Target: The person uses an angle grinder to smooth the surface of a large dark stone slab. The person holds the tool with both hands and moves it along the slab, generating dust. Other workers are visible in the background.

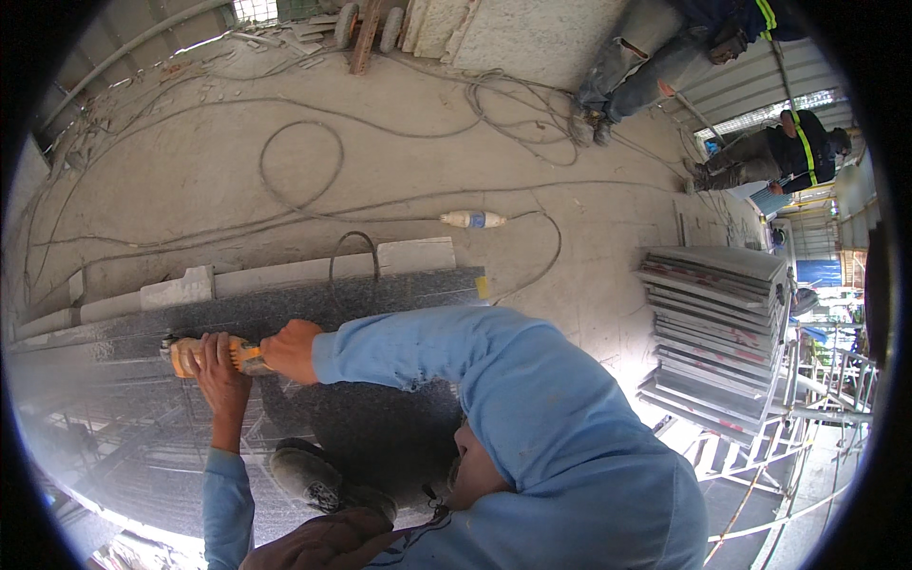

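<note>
A yellow angle grinder (249, 358) lies low over a dark speckled stone slab (399, 291), its head pointing left. My left hand (220, 378) is wrapped round the grinder's body close to the head. Behind it, my right hand (293, 351) is closed on the rear end of the same tool. The disc is hidden under the head, so I cannot tell whether it touches the stone. Pale dusty streaks run across the slab's left part. A dark boot (304, 472) rests on the slab below my hands.
Pale stone strips (415, 255) line the slab's far edge. Black cables (304, 199) loop across the dusty floor, joined at a white-and-blue connector (474, 219). Stacked slabs (712, 337) stand on the right. Two other people are at the upper right, one in a dark jacket (806, 150).
</note>
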Available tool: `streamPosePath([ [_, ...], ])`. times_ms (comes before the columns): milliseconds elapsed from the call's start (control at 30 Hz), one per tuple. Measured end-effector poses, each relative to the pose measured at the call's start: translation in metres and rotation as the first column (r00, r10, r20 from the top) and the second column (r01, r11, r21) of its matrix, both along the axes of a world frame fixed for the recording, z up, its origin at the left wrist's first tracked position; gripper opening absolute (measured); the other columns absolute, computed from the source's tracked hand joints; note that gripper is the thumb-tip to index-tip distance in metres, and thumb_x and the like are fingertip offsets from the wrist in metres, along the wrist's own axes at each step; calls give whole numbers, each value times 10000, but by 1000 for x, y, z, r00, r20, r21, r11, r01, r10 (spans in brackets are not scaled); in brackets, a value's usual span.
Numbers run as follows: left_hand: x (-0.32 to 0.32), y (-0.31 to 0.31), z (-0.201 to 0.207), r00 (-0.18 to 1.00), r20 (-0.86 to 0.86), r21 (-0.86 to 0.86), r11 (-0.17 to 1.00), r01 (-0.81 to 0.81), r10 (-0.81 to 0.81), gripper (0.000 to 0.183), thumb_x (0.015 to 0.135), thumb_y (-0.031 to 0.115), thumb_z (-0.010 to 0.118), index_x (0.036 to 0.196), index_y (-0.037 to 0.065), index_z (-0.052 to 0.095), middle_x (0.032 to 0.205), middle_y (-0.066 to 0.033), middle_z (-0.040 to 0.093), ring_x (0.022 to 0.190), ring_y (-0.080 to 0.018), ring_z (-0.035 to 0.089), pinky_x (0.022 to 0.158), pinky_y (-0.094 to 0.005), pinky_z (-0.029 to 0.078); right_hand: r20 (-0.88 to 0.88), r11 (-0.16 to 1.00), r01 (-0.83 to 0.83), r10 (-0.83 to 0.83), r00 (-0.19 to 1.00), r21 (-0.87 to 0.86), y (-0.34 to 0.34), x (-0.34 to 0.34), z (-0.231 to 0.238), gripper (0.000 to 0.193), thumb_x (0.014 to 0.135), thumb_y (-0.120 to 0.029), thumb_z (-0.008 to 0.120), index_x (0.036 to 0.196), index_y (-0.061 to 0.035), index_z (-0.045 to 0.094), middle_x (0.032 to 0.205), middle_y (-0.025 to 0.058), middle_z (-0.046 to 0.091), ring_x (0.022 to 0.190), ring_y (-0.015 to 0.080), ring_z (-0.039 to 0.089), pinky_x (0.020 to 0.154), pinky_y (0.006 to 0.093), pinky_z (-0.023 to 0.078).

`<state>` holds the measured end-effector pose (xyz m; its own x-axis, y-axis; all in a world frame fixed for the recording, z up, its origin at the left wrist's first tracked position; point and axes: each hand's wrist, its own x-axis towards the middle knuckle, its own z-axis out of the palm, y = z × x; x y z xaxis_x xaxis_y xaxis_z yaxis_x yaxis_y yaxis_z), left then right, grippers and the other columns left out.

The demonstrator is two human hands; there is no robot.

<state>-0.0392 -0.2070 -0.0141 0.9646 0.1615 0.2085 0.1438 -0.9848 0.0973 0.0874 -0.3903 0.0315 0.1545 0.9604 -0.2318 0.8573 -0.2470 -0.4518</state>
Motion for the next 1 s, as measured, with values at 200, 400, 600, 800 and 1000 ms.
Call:
streamPosePath([
  [200,-2,15,-8,999,-42,3,1000,-6,6,700,643,43,800,1285,63,521,1268,-129,583,1314,-358,504,1169,-604,232,14,1000,-3,3,1000,-24,15,-2,-18,271,850,-117,662,1075,34,646,929,154,728,846,301,736,702,421,587],
  [400,-17,50,-24,990,-116,-100,991,-92,80,739,626,90,845,1302,75,547,1316,-135,575,1344,-336,485,1147,-587,298,-55,995,14,-9,998,97,36,-5,-10,266,890,-148,633,1127,-28,647,953,150,722,859,314,728,708,450,590],
  [600,-5,50,-12,996,-88,14,1000,-2,4,681,669,108,805,1292,106,529,1274,-103,581,1313,-324,499,1141,-628,273,-98,980,109,-127,987,-168,47,-4,5,249,926,-152,615,1132,-12,623,995,157,720,899,301,731,742,428,592],
  [800,-6,51,-6,996,-89,15,1000,-26,27,641,680,116,799,1263,96,534,1259,-100,586,1298,-336,506,1127,-620,294,-35,995,45,-48,998,-92,49,-4,-6,211,920,-125,603,1094,-5,615,929,155,730,868,307,738,749,420,583],
  [1000,-8,58,-12,994,-94,-23,998,-61,59,815,565,95,877,1298,125,523,1305,-82,566,1328,-331,489,1153,-571,284,-74,996,92,-91,993,1,58,-9,-20,244,853,-69,644,1078,13,597,936,183,715,863,336,728,728,440,576],
])
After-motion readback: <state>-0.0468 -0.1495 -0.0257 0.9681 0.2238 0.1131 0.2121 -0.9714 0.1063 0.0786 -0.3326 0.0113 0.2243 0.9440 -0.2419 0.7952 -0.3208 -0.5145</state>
